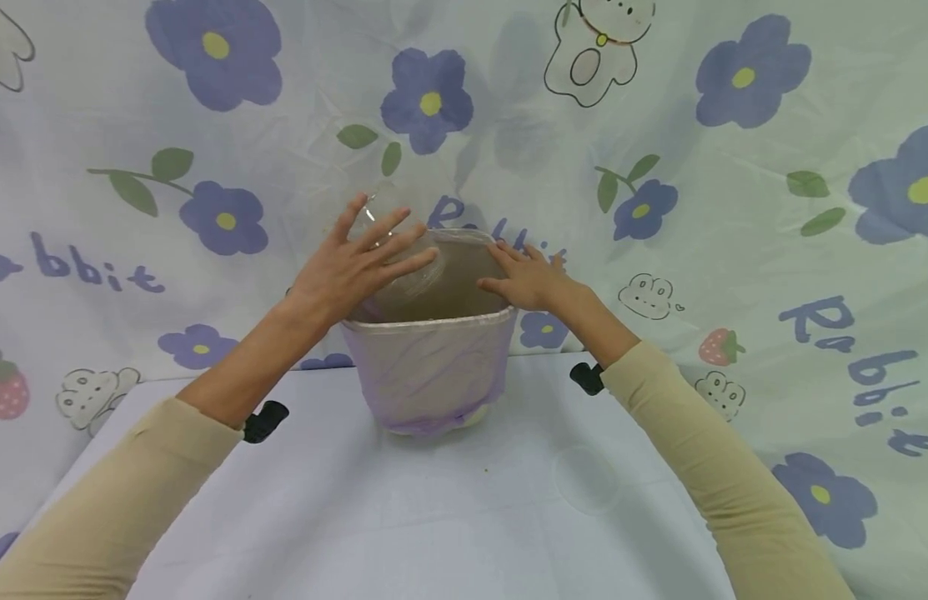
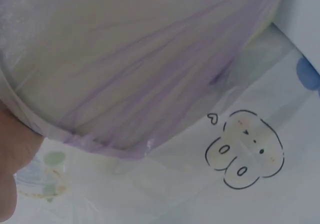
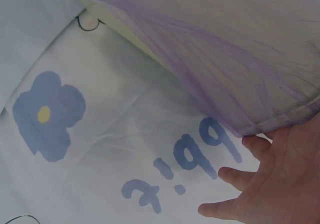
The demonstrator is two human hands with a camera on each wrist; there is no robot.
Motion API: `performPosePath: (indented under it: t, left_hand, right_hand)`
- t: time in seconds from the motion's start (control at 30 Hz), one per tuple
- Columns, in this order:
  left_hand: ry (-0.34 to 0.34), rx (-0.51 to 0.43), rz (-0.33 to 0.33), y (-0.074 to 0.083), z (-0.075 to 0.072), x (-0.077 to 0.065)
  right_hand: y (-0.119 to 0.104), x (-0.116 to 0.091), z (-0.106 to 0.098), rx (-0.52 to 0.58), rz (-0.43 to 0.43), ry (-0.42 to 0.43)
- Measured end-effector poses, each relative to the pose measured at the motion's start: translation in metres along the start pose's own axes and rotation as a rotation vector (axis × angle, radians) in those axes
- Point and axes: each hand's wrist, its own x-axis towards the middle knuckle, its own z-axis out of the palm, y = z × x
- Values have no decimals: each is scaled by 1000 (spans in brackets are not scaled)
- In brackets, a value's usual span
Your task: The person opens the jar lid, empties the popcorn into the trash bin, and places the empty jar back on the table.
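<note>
A bin [image 1: 426, 367] stands upright on the white table, lined with a thin purple see-through bag [image 2: 165, 89] folded over its rim. Over the bin's left side, my left hand [image 1: 351, 271] spreads its fingers nearly straight. A clear, shiny plastic thing [image 1: 372, 215] shows behind these fingers; its kind is not plain. My right hand [image 1: 534, 279] lies at the right rim, thumb toward the inside and the other fingers spread outside. In the right wrist view, the right hand [image 3: 280, 176] touches the bagged rim. The bin's floor is hidden from view.
A clear round disc or lid [image 1: 586, 479] lies on the white table [image 1: 448, 533], right of the bin. Close behind the bin hangs a cloth backdrop [image 1: 494, 150] with blue flowers and rabbits. Black devices [image 1: 265, 422] show by both wrists.
</note>
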Motion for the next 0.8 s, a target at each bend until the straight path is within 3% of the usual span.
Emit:
performPosePath:
  t: [0.13,0.23,0.8]
  left_hand:
    - [100,-40,-31,0,3,-5]
    - [125,-27,-27,0,5,-8]
    - [47,-26,-36,-8,4,-10]
  right_hand:
    - [0,0,1,9,-7,1]
    - [0,-1,0,2,-4,1]
    - [0,-3,-2,20,-12,-6]
